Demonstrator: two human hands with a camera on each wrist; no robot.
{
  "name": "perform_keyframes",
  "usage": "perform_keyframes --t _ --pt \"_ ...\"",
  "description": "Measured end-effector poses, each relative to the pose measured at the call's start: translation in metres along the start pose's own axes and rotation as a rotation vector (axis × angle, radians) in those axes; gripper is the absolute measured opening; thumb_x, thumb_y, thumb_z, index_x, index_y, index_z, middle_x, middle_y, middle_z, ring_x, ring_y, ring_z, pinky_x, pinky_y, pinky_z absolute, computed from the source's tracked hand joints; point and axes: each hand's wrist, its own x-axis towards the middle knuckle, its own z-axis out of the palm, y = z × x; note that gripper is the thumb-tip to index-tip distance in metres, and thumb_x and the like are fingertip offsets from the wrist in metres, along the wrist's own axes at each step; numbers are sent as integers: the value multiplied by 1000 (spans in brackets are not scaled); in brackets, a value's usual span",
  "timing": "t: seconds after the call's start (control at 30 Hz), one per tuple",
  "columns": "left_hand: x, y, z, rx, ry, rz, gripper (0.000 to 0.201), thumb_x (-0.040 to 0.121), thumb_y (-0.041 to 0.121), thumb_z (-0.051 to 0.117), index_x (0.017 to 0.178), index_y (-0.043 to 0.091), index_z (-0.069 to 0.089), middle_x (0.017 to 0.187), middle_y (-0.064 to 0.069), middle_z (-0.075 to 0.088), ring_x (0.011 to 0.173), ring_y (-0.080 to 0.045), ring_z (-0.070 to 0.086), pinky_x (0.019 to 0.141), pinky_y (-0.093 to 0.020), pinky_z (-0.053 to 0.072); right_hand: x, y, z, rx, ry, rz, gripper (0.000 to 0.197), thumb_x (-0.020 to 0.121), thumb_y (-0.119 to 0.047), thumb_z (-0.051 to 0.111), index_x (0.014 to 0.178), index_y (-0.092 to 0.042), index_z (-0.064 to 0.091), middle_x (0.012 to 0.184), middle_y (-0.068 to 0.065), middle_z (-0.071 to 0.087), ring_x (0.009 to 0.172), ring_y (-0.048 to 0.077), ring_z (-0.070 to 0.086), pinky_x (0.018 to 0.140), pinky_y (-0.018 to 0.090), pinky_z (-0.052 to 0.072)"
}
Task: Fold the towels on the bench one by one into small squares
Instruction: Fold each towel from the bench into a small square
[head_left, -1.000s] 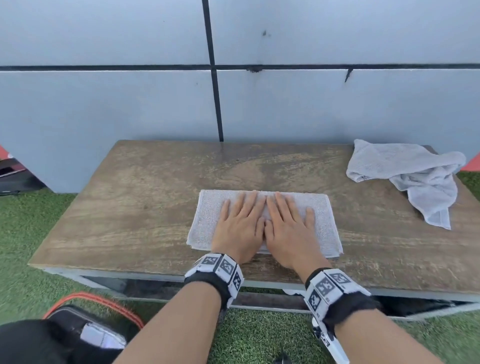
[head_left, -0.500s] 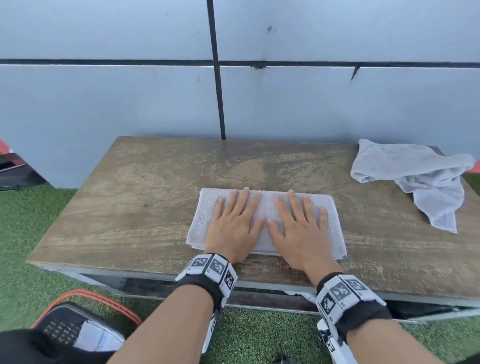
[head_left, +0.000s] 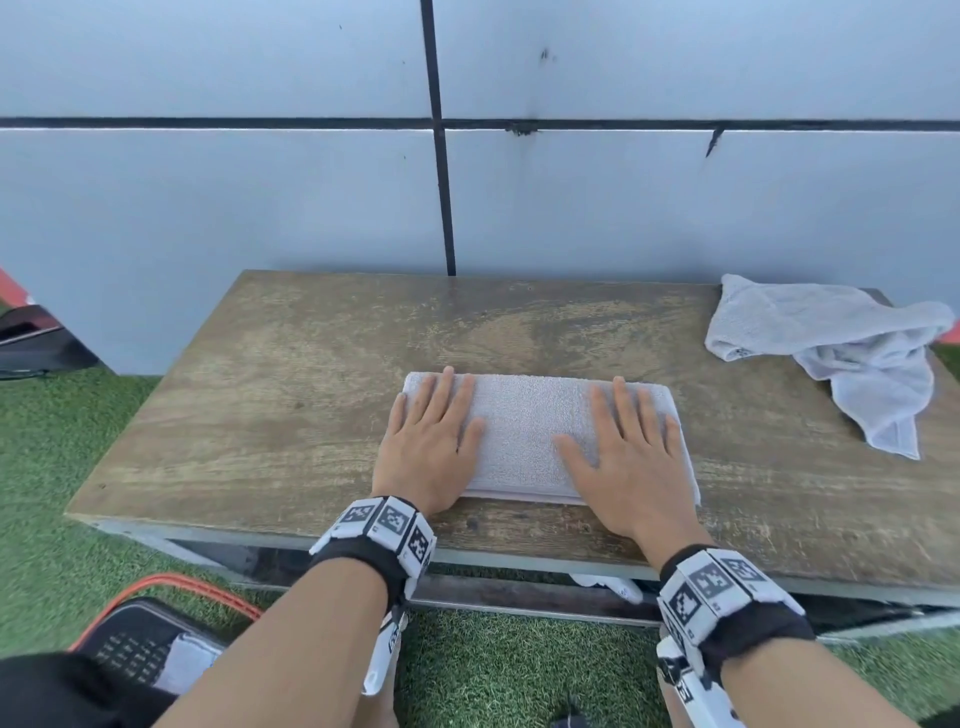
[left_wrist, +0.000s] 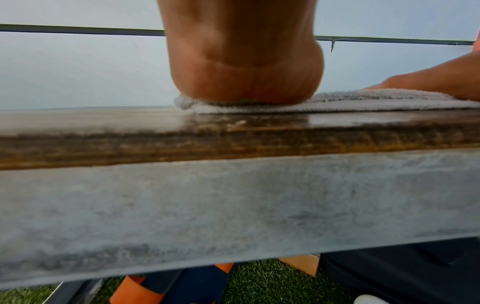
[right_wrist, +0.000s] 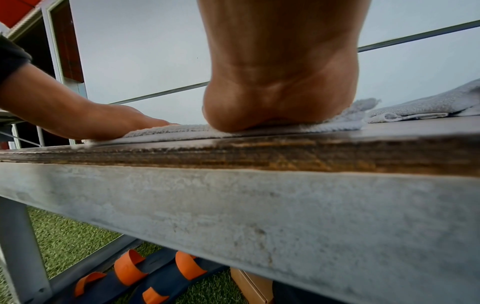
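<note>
- Presently, a folded towel is laid flat near the bench's front edge, midway along.
- Left hand and right hand are pressed flat, fingers straight, on its ends.
- A crumpled towel is noted at the back right corner.

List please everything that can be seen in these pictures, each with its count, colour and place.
folded towel: 1, light grey, flat at the middle of the bench near its front edge, under both hands
crumpled towel: 1, light grey, at the far right of the bench, unfolded
bench: 1, brown wooden top on a grey metal frame, against the wall
wall: 1, pale grey panels with dark seams, behind the bench
grass: green, on the ground around the bench
wrist bands: 2, black with black-and-white markers, one on each wrist
left hand: 1, flat on the left end of the folded towel
right hand: 1, flat on its right end
</note>
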Motion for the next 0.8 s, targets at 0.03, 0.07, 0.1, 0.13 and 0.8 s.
perform_keyframes --t 0.03,0.07,0.1,0.13,0.8 --pt "0 -3 0 -16 2 -13 59 104 52 9 159 34 -4 167 11 -12 152 -9 -15 125 -42 -5 -1 1 0 -4 3 6 83 92 -74 7 159 -27 -6 166 -2 -17 153 19 -17 124 46 -3" --pt "0 -6 0 -28 3 -26 59 104 51 8 159 34 -4 167 12 -12 152 -9 -17 125 -42 -5 -2 2 0 -5 6 10 84 91 -74 6 159 -26 -7 166 -1 -17 153 19 -16 124 47 -2" --pt "-1 -9 0 -35 4 -36 58 104 51 7 159 35 -5 166 12 -13 152 -8 -18 125 -42 -7 -2 3 0 -6 11 13 85 91 -74 5 159 -24 -8 166 0 -16 153 19 -16 124 47 -2" --pt "-2 -12 0 -42 4 -44 58 104 50 6 159 35 -6 166 12 -14 151 -8 -19 125 -42 -8 -3 3 0 -7 15 15 85 92 -74 5 159 -23 -8 166 1 -16 153 20 -16 124 47 -2" --pt "-16 5 -9 -18 -99 -235 63 102 51 9 159 28 -7 168 2 -11 154 -27 -13 122 -54 -8 -18 24 -21 -74 -199 -244 77 79 -88 14 146 -62 -12 165 -4 -22 148 19 -30 118 53 -19"
